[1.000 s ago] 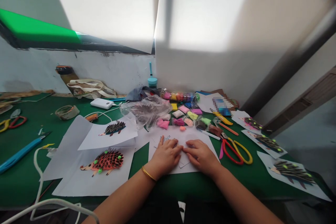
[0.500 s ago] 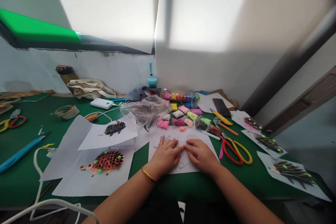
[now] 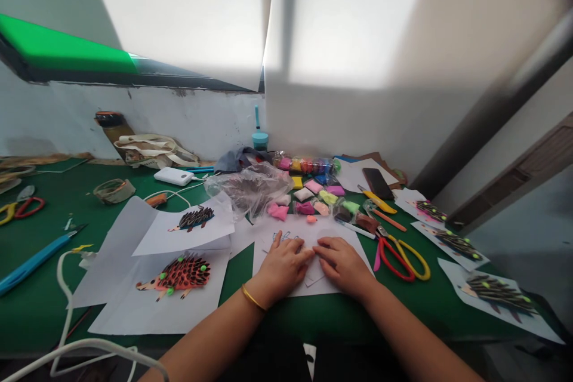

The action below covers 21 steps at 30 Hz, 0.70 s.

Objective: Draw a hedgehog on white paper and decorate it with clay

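My left hand (image 3: 285,262), with a gold bangle at the wrist, rests over a white sheet of paper (image 3: 353,245). One finger points outward; the others bend toward my right hand (image 3: 344,265). Both hands' fingertips nearly meet, curled down over a small spot on the sheet. Whatever lies between or under them is hidden. A smaller piece of white paper (image 3: 314,279) shows below the fingers. Blue drawn lines (image 3: 286,237) appear beyond my left fingers. A small lump of peach clay (image 3: 312,219) lies near the sheet's far edge.
Several colored clay packets (image 3: 304,208) and a clear plastic bag (image 3: 250,188) lie beyond the sheet. Red-and-yellow scissors (image 3: 405,256) and a white pen (image 3: 356,228) are to the right. Hedgehog pictures (image 3: 185,274) lie left; more hedgehog sheets (image 3: 496,295) lie right. A white cable (image 3: 65,286) runs front left.
My hands stay in almost the same place, with only a slight shift of the fingers over the paper. Nothing else has moved.
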### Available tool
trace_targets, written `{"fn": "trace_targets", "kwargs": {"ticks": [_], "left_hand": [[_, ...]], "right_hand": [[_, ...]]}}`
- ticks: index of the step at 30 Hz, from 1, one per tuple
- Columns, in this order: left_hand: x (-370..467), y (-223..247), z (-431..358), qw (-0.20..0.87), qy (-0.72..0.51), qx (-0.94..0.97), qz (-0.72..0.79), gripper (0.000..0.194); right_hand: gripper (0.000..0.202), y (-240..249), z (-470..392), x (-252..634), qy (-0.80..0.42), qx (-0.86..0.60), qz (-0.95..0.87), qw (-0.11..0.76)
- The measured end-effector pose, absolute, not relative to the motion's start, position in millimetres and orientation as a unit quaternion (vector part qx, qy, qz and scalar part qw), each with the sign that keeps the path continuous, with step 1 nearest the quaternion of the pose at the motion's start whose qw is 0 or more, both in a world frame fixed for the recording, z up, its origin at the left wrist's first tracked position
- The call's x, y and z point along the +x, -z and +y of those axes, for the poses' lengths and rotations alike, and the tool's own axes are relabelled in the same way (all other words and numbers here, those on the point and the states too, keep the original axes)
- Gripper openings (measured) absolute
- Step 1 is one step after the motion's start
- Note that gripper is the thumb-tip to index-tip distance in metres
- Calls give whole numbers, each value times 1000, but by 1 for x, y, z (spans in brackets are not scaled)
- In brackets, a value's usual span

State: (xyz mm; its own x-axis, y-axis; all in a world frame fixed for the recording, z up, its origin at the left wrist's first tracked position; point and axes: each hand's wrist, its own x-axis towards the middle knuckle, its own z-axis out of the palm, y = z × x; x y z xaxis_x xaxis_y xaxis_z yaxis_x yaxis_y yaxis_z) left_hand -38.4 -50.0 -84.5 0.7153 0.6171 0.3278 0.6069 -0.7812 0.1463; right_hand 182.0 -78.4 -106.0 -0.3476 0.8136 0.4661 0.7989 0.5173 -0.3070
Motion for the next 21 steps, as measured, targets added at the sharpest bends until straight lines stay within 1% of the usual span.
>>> {"fn": "trace_targets", "kwargs": {"ticks": [5, 10, 14, 18, 21], "left_hand": [[-37, 84, -51, 5, -178, 925, 334, 25], [-37, 84, -52, 4, -177, 925, 336, 26], [-38, 84, -51, 12, -177, 927, 330, 26], [-38, 83, -50, 14, -183, 927, 326, 31], [-37, 83, -51, 6, -188, 925, 331, 28]], "right_hand": [[32, 107, -78, 181, -22, -494, -819, 290], [28, 108, -77, 183, -32, -493, -816, 300], [29, 108, -77, 184, -33, -493, -812, 310], [31, 108, -77, 184, -27, -489, -820, 298], [31, 107, -77, 183, -17, -487, -818, 304]]}}
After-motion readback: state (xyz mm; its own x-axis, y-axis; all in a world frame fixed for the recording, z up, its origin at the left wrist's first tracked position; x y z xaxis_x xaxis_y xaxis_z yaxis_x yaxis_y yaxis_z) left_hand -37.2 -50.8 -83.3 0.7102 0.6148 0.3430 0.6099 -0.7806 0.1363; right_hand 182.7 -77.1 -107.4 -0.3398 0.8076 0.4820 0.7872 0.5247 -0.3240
